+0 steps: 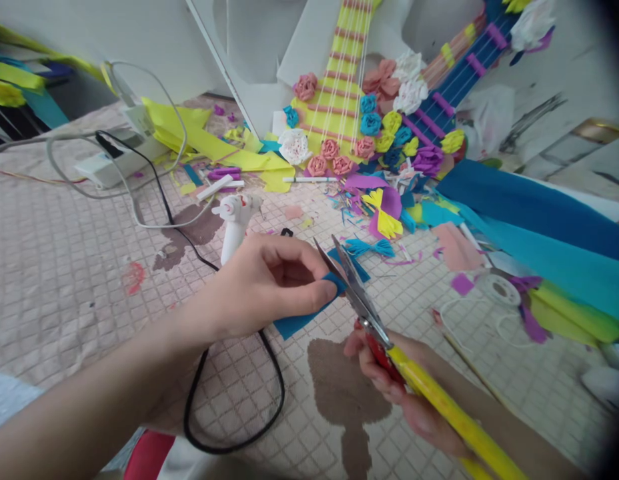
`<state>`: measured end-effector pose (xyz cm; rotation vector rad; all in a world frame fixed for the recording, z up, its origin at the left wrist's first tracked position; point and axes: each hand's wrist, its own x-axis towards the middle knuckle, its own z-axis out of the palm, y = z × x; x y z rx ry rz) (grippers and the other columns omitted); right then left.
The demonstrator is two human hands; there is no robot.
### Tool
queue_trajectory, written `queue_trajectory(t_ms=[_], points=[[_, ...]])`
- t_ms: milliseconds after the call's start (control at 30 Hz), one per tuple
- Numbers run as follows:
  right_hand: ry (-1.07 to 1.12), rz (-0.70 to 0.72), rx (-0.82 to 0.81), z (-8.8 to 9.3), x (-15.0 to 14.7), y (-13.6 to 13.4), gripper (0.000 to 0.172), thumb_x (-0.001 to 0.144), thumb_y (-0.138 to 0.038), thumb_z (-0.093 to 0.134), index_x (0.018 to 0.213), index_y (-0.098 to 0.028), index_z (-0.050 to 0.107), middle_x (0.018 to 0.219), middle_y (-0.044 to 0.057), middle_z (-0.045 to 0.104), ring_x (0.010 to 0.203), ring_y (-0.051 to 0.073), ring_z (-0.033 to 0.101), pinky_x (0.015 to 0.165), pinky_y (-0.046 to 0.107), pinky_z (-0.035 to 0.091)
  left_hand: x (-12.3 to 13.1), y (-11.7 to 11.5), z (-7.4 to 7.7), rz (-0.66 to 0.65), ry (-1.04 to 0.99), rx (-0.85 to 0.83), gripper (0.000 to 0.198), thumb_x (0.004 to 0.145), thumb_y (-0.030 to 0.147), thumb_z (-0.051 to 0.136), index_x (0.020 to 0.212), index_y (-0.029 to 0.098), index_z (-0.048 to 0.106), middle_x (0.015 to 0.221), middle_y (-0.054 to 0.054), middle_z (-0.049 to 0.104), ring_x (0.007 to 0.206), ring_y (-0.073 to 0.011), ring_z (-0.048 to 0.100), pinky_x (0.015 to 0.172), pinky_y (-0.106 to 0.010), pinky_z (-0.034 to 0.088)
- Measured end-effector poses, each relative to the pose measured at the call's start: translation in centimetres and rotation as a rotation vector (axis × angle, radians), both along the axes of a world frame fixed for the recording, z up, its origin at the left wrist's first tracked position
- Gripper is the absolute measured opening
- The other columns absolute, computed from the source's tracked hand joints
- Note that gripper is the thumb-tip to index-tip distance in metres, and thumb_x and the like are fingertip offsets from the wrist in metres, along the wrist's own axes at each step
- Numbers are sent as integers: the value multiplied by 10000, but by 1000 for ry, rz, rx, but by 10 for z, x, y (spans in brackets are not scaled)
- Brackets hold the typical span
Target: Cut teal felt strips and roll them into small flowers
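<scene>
My left hand point(269, 280) pinches a piece of blue crepe paper point(299, 321) between thumb and forefinger. In my right hand point(409, 393) is a pair of scissors point(364, 307) with red and yellow handles. Its blades stand slightly apart and point up and to the left, right at the edge of the paper by my left fingertips. Whether they touch the paper I cannot tell. Just behind the blades, a blue paper bow point(367, 248) lies on the table. A white glue gun point(234, 223) is beyond my left hand, partly hidden by it.
Paper-flower-trimmed guitar shapes, one yellow point(334, 100) and one blue point(434, 103), lean at the back. Paper scraps point(384, 207) litter the table before them. A power strip point(109, 163) and cables are at left. Blue crepe sheets point(549, 207) and a tape roll point(504, 291) lie right.
</scene>
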<state>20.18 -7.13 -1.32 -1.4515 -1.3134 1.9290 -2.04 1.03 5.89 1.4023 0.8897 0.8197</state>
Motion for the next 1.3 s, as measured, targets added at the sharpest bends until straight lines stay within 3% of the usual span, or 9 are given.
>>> queue_trajectory(t_ms=[300,567,767,967,1300], points=[[-12,-27,-86,6,0,4,385,670,-487,672,937,-229,571,628,-27,434,489,80,400,428,209,331,-1,2,0,7,7,-37,75,647,107,672,587,139,641,655,-9,681,605,-95,613,526,-148,473],[3,-128,-52,5,-4,2,431,767,-613,505,876,-203,578,600,-29,405,468,75,352,429,217,330,1,3,0,31,34,-44,75,632,118,675,568,145,644,628,-5,676,596,-103,616,511,-152,472],[-15,-70,-63,7,-1,2,412,673,-548,651,920,-225,588,632,-20,454,507,95,403,467,241,375,1,2,0,34,36,-46,74,631,125,673,567,145,641,623,-3,674,578,-95,608,509,-149,470],[-7,-86,-68,17,-6,6,404,699,-570,617,880,-211,572,641,-18,448,540,99,405,486,237,377,2,3,-1,34,71,-28,85,640,145,668,565,143,626,612,-4,661,590,-101,606,507,-153,464],[62,7,-70,27,-10,2,557,626,-662,638,918,-208,501,598,-66,330,475,55,262,432,200,286,0,2,-1,34,107,-28,93,644,186,680,579,147,628,616,-9,655,585,-107,596,505,-169,463]])
